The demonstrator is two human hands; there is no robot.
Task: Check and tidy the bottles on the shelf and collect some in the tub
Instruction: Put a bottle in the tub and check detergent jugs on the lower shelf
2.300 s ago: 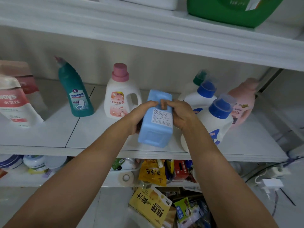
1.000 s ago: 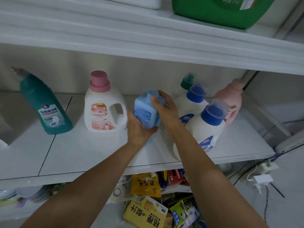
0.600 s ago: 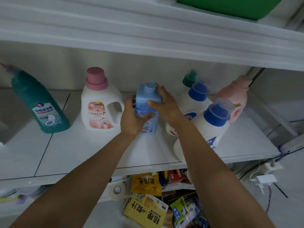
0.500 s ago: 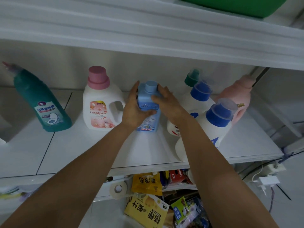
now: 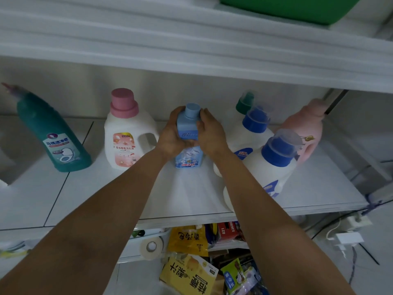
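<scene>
On the far left of the white shelf [image 5: 106, 194] a teal toilet-cleaner bottle [image 5: 53, 133] stands leaning towards the left, its angled nozzle pointing to the back corner. Just to its right, apart from it, is a white jug [image 5: 127, 135] with a pink cap and a pink label, its handle on the right side.

Next comes the left hand [image 5: 172, 135], close beside the jug's handle, its fingers curled round the left side of the blue bottle [image 5: 189, 156]. The bottle stands upright near the middle of the shelf, between the two hands, its base on the shelf surface, its round blue cap clear above the fingers and its lower label showing below the wrists. The right hand [image 5: 212, 135] clasps the bottle's right side, fingers reaching up to the shoulder just beside the cap. Both hands are closed round the bottle.

Right of that hand are two white bottles with blue caps, the rear one [image 5: 253, 133] near the wrist and the front one [image 5: 270, 173] against the forearm. Behind them a green-capped bottle [image 5: 244, 103] is mostly hidden. A pink bottle [image 5: 304, 133] stands furthest right.
</scene>
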